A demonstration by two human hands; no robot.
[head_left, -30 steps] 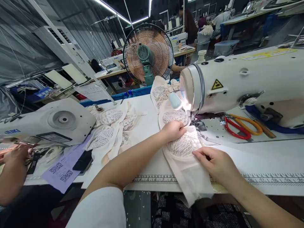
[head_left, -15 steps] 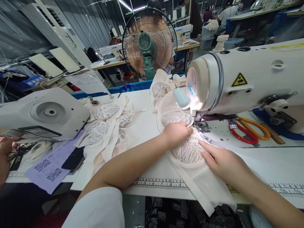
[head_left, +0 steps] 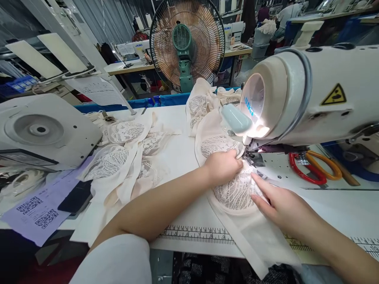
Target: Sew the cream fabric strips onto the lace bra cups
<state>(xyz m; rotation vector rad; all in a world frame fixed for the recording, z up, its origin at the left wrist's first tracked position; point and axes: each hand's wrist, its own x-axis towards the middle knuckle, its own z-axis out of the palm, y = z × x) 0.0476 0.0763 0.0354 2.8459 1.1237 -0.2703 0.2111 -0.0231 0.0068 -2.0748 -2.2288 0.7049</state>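
A cream lace bra (head_left: 237,195) lies across the sewing machine's bed, one cup behind the needle area and the other toward me. My left hand (head_left: 224,167) is closed on the bra between the cups, its curled fingertips close to the lit presser foot (head_left: 248,157). On the near cup's right edge rests my right hand (head_left: 274,201), index finger and thumb stretched out and apart; its other fingers are mostly hidden. The white sewing machine (head_left: 287,94) stands over the work with its lamp on. The bra's lower band hangs past the table's front edge.
More lace bra pieces (head_left: 118,157) lie left, with others (head_left: 198,102) behind the work. Red-handled and orange-handled scissors (head_left: 310,169) lie right of the needle. A second machine head (head_left: 44,130), a purple paper (head_left: 35,213) and a printed ruler (head_left: 201,235) are also here. A fan (head_left: 185,43) stands behind.
The view has shifted a little, so the machine appears larger and the left-side things sit further left. Both hands keep nearly the same place on the bra.
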